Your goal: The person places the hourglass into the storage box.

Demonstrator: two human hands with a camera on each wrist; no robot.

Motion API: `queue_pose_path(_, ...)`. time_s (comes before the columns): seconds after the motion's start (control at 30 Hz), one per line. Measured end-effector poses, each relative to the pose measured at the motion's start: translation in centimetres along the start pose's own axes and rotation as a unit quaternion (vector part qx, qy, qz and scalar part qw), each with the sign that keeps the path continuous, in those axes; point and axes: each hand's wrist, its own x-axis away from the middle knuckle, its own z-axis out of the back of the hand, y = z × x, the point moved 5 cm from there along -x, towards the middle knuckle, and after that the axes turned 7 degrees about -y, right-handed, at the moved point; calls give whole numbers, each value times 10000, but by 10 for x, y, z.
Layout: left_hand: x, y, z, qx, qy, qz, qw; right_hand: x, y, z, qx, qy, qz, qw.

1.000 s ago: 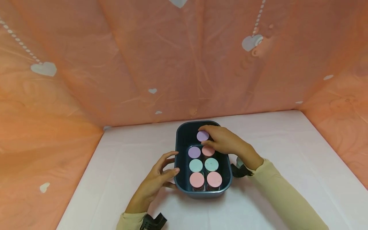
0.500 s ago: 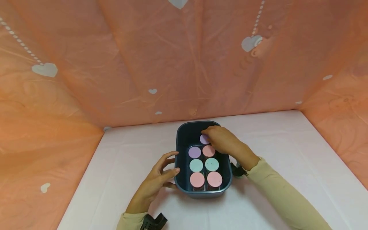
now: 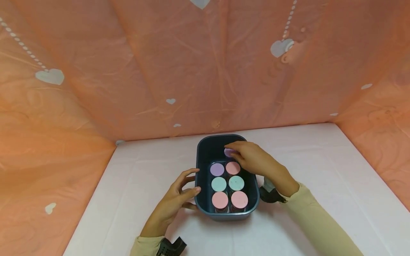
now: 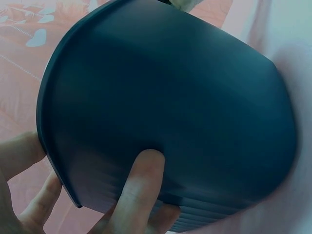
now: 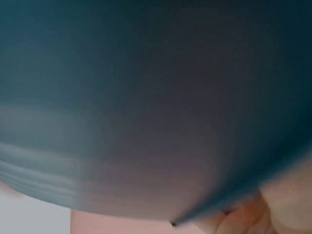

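A dark blue rectangular bin (image 3: 201, 153) stands on the white table, holding several small jars with round lids. My right hand (image 3: 253, 156) reaches over its right rim and pinches a purple-lidded jar (image 3: 229, 153) at the far end; the fingers partly cover the lid. Closer to me are a purple lid (image 3: 217, 169), a coral-pink lid (image 3: 232, 168), two mint lids (image 3: 219, 184) and two light pink lids (image 3: 220, 200). My left hand (image 3: 174, 199) rests its spread fingers against the bin's left side. In the left wrist view, fingertips (image 4: 148, 161) touch the outer wall.
White cloth (image 3: 134, 185) covers the table. An orange-pink curtain (image 3: 179, 71) with white hearts hangs behind and on both sides. Black wrist straps (image 3: 270, 195) are on both arms, the right one close beside the bin's outer wall.
My right hand and the purple-lidded jar have shifted slightly right at the bin's far end; the wrist dipped left, then came back right. The left hand and bin have stayed put.
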Motion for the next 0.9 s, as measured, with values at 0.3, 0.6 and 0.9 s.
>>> queue_pose_path(0.3,1,1,-1,-56,5,-17,10000,59,30,22,-893,202,152,9957)
queue_pose_path(0.6,-1,-1,0,-68,4,-21,10000,94,63,17,-1106,-1059,233,9879)
queue_pose_path(0.9,0,-1,0,-100,71,11,9999,99,76,6,-1191,-1788,301,9762)
